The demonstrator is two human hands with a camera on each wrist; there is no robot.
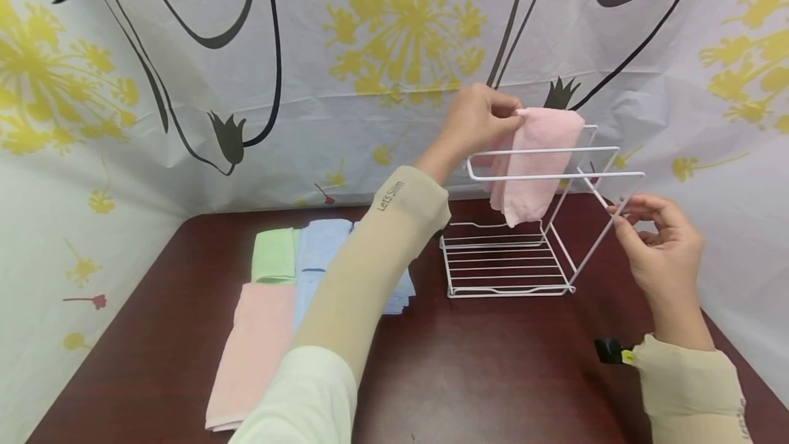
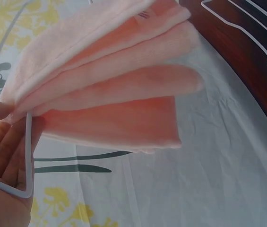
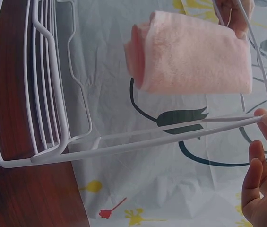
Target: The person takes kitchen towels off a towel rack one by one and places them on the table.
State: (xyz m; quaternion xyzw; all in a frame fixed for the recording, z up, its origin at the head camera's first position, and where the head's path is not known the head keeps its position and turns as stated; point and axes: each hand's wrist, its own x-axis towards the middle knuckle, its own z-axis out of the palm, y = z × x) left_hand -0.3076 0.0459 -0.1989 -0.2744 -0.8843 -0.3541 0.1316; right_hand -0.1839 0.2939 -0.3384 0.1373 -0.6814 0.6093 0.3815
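My left hand (image 1: 474, 122) pinches one end of a folded pink towel (image 1: 545, 132) behind the top rails of a white wire rack (image 1: 598, 242). Several layers of the towel (image 2: 114, 80) fan apart below the grip in the left wrist view, and a corner of the rack's rail (image 2: 28, 156) crosses in front of the fingers. At the rack's right side, my right hand (image 1: 668, 252) holds the slanted side bar between thumb and fingertips. The towel hangs above the rack's slatted bottom shelf.
Left of the rack lie folded towels: a green one (image 1: 274, 255), blue ones (image 1: 323, 245) partly hidden by my left sleeve, and a pink one (image 1: 255, 348). All rest on a dark red-brown table (image 1: 493, 368). A patterned cloth (image 1: 345, 122) hangs behind it.
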